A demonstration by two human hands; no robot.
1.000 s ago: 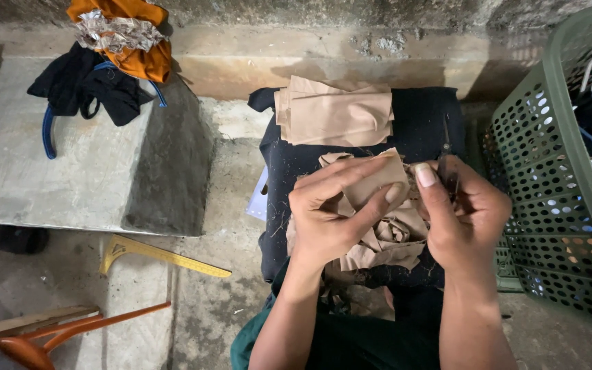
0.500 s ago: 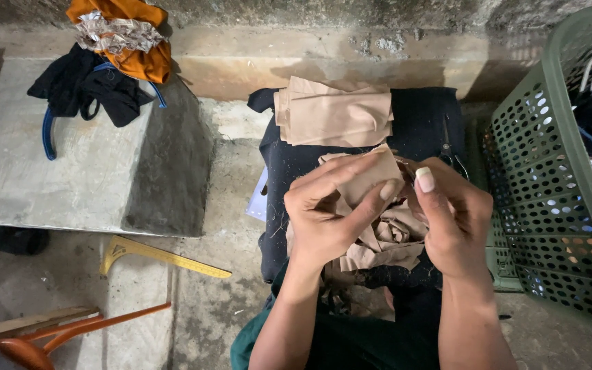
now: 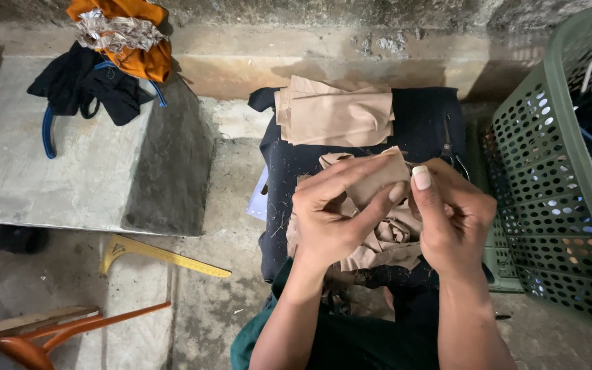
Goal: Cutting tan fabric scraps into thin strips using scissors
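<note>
A: Two hands work one small piece of beige cloth (image 3: 378, 181) just above a dark cushion (image 3: 351, 157). The left hand (image 3: 334, 219) pinches it between thumb and fingers; the right hand (image 3: 450, 223) closes its grip on the other edge, thumb on top.

B: So what step would you call that?

A: I judge it a fold or a smoothing-out in progress, with the piece held off the loose heap of beige scraps (image 3: 385, 240) beneath it. A neat stack of folded beige pieces (image 3: 337, 113) lies further up the same cushion, well apart from the hands.

B: And what does the next move ask for?

A: Probably keeping both edges aligned while the cloth is creased. It looks thin, limp and slightly stretchy, so it will sag wherever it is not pinched.

B: What about the surroundings?

A: Rough concrete everywhere. A green perforated plastic basket (image 3: 549, 185) stands on the right with clothes inside. A yellow ruler (image 3: 162, 253) lies on the floor, and dark and orange garments (image 3: 114, 51) are bunched on a concrete slab (image 3: 49, 178).
</note>
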